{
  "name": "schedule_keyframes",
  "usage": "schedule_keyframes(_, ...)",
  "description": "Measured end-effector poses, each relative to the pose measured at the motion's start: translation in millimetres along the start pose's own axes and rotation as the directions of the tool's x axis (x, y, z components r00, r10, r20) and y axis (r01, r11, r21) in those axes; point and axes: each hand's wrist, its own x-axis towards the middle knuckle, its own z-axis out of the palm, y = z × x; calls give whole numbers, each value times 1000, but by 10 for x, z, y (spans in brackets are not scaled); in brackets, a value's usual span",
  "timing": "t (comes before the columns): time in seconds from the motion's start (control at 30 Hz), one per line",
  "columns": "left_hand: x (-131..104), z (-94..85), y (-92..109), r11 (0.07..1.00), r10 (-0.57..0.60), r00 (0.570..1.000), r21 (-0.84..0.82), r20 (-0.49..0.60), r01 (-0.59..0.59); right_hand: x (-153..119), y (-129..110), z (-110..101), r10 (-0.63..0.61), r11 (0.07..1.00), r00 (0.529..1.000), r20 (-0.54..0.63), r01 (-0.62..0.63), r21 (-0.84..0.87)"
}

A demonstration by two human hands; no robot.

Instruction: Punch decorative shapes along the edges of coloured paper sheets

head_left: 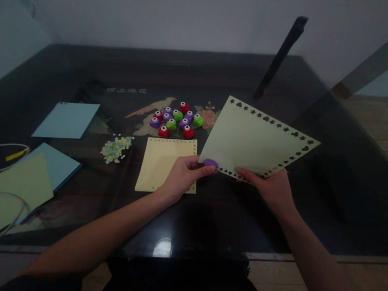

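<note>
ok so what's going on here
A person's left hand holds a purple punch at a corner of a pale sheet, while the right hand grips its near edge. Shaped holes line all but the left edge. Yellow sheets, loose cut-outs and more punches lie on the table.

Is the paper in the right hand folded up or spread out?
Spread out: the pale sheet in the right hand shows one broad face, no visible crease, and cut-out shapes along some edges.
</note>
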Motion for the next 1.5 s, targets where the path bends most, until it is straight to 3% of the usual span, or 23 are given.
schedule_keyframes(0.7,-40,27,46,1000,-17,999,-7,28,17,3,33,-6,2,1000,1000,-30,-2,11)
schedule_keyframes(1.1,-23,20,74,982,74,996,173,39,-80,5,7,-16,24,999,996,-92,-21,34)
schedule_keyframes(1.3,8,-37,-32,890,208,978,413,7,-192,13,-9,-37,68,995,991,-117,-58,84)
schedule_keyframes(1.5,3,-87,-42,697,343,933,635,111,-332,17,6,-53,76,994,988,-133,-64,89)
